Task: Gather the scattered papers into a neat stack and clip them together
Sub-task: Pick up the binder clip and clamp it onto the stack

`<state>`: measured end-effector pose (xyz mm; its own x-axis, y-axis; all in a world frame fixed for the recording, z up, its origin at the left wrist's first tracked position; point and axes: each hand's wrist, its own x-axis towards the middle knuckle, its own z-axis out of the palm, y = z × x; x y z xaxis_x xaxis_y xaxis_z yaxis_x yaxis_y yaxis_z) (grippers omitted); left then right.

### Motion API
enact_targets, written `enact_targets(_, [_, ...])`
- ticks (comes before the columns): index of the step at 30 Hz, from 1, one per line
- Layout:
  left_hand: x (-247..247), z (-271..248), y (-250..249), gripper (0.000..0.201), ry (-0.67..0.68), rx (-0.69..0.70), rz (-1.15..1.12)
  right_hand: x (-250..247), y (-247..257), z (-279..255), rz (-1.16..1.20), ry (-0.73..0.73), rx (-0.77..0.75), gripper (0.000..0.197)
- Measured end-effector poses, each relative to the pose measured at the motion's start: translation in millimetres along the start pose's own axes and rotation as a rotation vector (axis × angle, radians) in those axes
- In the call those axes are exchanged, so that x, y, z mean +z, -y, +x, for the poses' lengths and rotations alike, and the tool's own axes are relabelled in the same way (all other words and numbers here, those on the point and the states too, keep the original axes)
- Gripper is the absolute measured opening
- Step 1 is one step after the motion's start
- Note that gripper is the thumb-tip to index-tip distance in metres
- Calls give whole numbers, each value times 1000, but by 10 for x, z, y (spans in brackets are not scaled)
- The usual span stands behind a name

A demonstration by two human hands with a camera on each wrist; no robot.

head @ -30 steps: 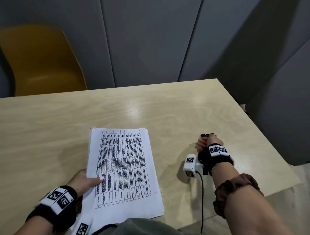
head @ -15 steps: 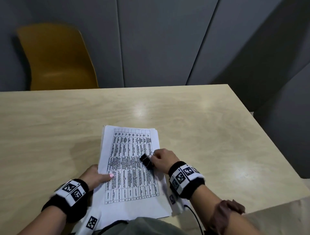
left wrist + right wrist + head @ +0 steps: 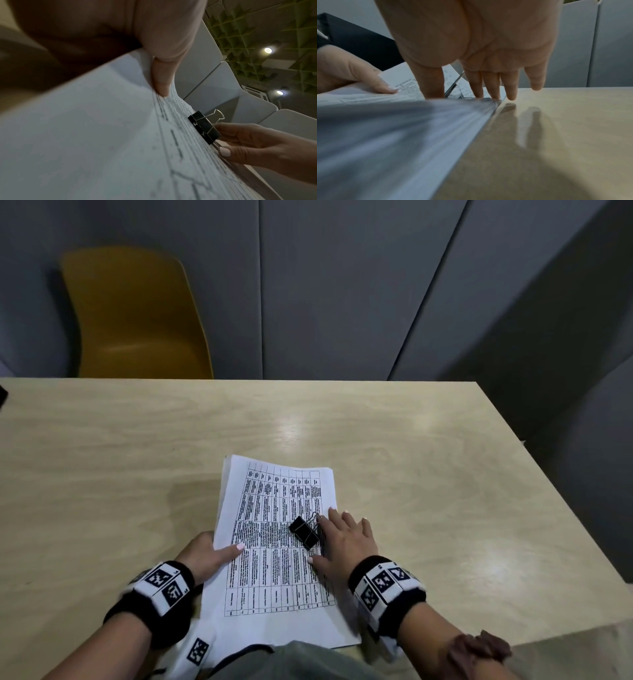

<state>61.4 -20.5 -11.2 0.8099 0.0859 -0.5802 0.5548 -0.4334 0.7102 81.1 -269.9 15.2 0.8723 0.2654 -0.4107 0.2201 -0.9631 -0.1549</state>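
A stack of printed papers (image 3: 274, 570) lies on the table near its front edge. On top of it, toward the right edge, lies a black binder clip (image 3: 304, 531) with wire handles, also seen on the sheet in the left wrist view (image 3: 204, 125). My right hand (image 3: 346, 539) rests flat beside the clip, fingers straight and spread over the stack's right edge and the table (image 3: 494, 86). My left hand (image 3: 205, 556) holds the stack's left edge, thumb (image 3: 161, 75) pressed on top; its other fingers are hidden under the paper.
The light wooden table (image 3: 428, 474) ends close on the right and at the front. A yellow chair (image 3: 137, 316) stands behind the far edge, against grey wall panels (image 3: 342, 285). A small dark object (image 3: 2, 398) shows at the far left edge.
My right hand carried the binder clip from the table's right side onto the stack, let go of it, and now lies flat beside it. The left hand has stayed on the left edge.
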Motion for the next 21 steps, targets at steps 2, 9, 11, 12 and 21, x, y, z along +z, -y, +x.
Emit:
enact_targets(2, [8, 8, 17, 43, -3, -8, -10, -16, 13, -15, -13, -16, 3, 71])
enact_targets(9, [17, 10, 26, 56, -19, -59, 26, -183, 52, 124, 286, -192, 128, 48])
enact_targets(11, [19, 19, 48, 64, -29, -89, 32, -231, 73, 174, 367, -177, 147, 36])
enact_targets(12, [23, 23, 53, 66, -36, -96, 36, -247, 89, 189, 384, -159, 156, 29])
enact_targets(21, [9, 20, 59, 54, -25, -76, -10, -505, -7, 310, 708, -97, 197, 31])
